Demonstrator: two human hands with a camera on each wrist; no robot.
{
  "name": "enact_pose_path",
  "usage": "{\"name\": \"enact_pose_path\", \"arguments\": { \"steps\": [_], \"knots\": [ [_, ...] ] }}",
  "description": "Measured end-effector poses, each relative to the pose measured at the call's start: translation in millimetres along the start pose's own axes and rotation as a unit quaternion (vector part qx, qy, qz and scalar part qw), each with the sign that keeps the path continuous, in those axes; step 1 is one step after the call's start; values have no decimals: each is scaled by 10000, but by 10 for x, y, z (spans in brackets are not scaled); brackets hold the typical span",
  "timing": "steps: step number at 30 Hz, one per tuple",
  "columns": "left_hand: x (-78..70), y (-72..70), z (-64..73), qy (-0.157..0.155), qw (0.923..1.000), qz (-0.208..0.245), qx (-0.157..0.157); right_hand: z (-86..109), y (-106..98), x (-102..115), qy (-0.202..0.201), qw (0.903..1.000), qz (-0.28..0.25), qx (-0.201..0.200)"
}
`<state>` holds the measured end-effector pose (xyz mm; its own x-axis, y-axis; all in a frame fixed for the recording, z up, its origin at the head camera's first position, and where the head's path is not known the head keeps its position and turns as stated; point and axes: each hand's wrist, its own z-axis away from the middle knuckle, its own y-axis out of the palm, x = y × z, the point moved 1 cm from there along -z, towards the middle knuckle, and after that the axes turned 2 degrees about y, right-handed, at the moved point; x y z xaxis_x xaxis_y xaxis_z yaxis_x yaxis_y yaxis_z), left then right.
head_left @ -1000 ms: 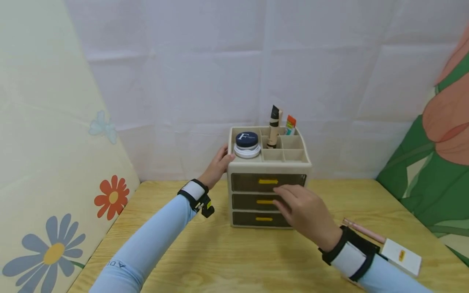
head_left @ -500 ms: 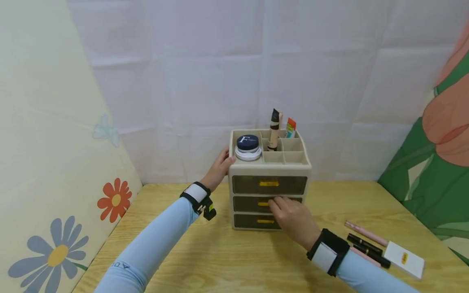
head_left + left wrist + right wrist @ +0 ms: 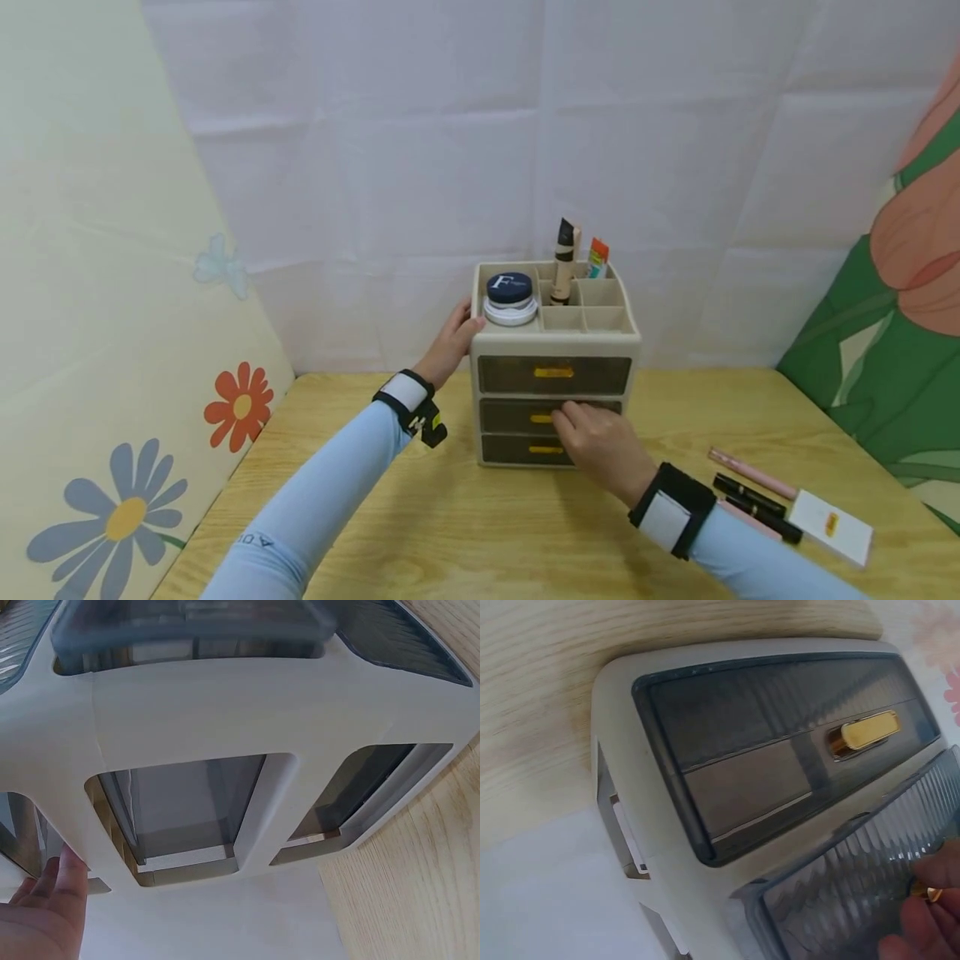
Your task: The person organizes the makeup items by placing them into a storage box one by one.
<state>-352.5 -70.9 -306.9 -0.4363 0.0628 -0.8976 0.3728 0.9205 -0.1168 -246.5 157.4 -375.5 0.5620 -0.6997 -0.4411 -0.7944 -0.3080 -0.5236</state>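
Three-drawer cosmetics organizer (image 3: 555, 344) stands upright on the wooden surface (image 3: 450, 517), drawer fronts (image 3: 510, 375) toward the person (image 3: 315, 500); we find each front's long axis running left to right. The right hand (image 3: 603, 446) pinches the gold handle (image 3: 540, 418) of the middle drawer (image 3: 507, 417), which projects slightly from the frame (image 3: 652, 787). The left hand (image 3: 450, 343) rests, fingers (image 3: 69, 889) extended, against the organizer's left side.

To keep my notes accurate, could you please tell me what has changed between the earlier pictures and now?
Since a second ago, the right hand has moved down and slightly left, and now pinches the middle drawer's handle. With that arm shifted, the black tubes show more fully. The left hand stays against the organizer's left side; the cosmetics on top look unmoved.
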Motion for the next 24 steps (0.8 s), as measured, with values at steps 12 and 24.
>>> {"name": "enact_pose_path", "arguments": {
  "steps": [12,24],
  "knots": [
    [-11,0,-9,5,10000,-16,2,31,-260,150,54,9993,-364,97],
    [-23,6,-5,-19,10000,-21,-1,83,-497,326,129,9988,-455,103]
  ]
}}
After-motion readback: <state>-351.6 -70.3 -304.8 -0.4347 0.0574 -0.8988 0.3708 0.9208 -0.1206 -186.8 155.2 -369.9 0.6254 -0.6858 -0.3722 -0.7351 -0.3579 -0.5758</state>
